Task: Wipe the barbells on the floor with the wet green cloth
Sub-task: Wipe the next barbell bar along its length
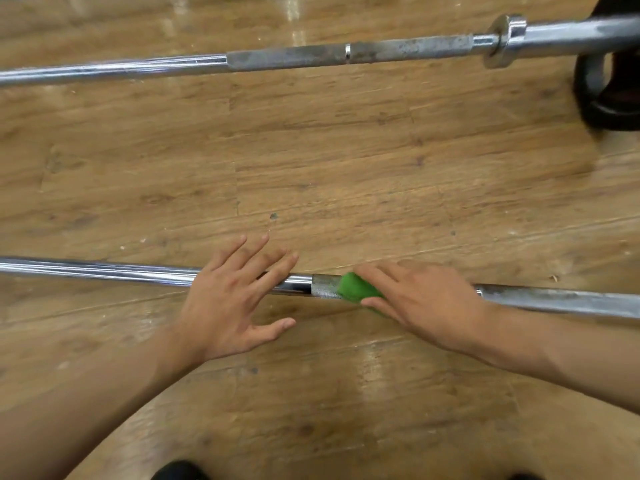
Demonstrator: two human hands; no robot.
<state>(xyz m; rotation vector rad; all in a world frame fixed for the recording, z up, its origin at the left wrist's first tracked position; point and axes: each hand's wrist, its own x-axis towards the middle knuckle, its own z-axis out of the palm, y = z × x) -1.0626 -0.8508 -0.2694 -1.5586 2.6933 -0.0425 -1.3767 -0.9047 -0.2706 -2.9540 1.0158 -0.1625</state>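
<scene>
Since both bars lie flat on the wooden floor (311,161), the count was taken from above: two barbells, one cloth, two hands.

- Near barbell (104,271): runs left to right across the lower middle of the view; polished shaft on the left, knurled and duller grey section to the right.
- Far barbell (311,55): roughly parallel and well apart, near the top of the view; its collar (505,39) sits at upper right, beside one black weight plate (602,109).
- Green cloth (353,289): one, draped over the near barbell at the start of the knurling, between the two hands and mostly under the right one.

Left hand (228,299): fingers straight and spread wide, laid across the polished shaft just left of the cloth, thumb stretched out over the floor. It holds nothing.

Right hand (426,303): fingers reach over the top of the cloth and the thumb closes in on the near side, clasping the cloth against the bar.

One dark shoe tip (180,471) shows at the bottom edge.
</scene>
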